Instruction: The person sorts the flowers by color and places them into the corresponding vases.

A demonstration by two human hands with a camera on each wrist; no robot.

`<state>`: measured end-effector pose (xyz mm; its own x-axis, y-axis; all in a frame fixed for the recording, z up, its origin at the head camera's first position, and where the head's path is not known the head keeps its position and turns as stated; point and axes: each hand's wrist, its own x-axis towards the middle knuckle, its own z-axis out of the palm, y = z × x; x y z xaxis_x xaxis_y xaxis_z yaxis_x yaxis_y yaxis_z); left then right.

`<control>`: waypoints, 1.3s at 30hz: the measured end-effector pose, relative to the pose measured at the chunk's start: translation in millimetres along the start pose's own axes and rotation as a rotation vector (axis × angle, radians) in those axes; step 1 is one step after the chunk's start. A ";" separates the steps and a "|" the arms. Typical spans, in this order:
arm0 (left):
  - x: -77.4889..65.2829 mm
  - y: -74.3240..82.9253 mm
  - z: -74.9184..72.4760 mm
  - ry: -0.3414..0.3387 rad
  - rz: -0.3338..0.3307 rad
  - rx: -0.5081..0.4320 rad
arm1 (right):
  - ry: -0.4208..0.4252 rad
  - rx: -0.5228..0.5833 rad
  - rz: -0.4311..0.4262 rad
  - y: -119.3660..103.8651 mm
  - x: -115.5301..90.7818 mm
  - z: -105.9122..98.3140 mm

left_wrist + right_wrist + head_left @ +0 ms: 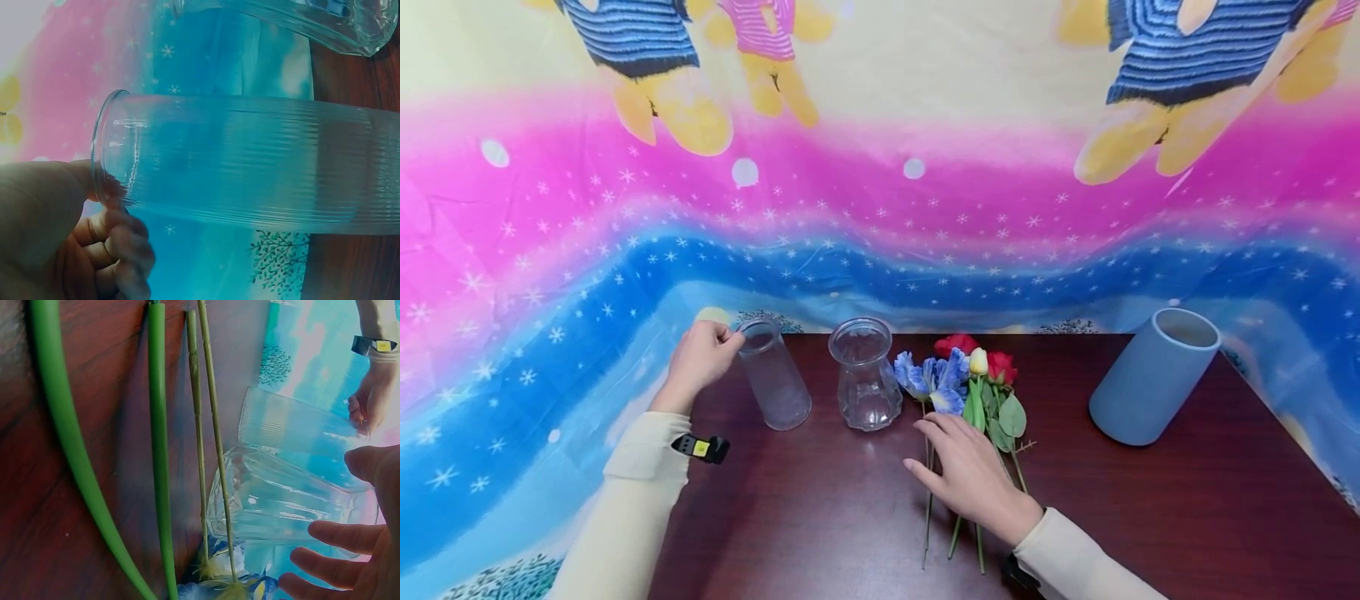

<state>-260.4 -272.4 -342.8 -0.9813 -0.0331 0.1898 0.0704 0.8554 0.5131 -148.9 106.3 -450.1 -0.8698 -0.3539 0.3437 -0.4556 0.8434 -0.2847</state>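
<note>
My left hand [703, 358] pinches the rim of a tall clear ribbed glass vase [777, 387] between thumb and curled fingers; the left wrist view shows the thumb at the lip [100, 150]. The vase stands upright on the table. Beside it is a shorter clear glass vase [867, 387] with a flared neck. My right hand [970, 471] hovers with spread fingers over a bunch of flowers lying on the table: blue flowers [934, 379], a white tulip [978, 362] and red roses [1002, 367]. Their green stems [159, 425] run toward me, apart from the fingers in the right wrist view.
A blue-grey cylindrical vase [1150, 379] stands at the right of the dark wooden table [820, 517]. A printed cloth [880, 200] with snowflakes and bears hangs along the back and left side.
</note>
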 end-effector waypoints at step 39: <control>-75.5 37.7 -1.4 -0.057 0.049 -0.188 | 0.057 0.009 0.078 30.0 -13.2 -10.9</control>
<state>-183.5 -238.4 -336.5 -0.9840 0.0405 0.1732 0.1455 0.7435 0.6527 -149.1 140.7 -453.4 -0.8908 -0.2633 0.3704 -0.3886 0.8639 -0.3205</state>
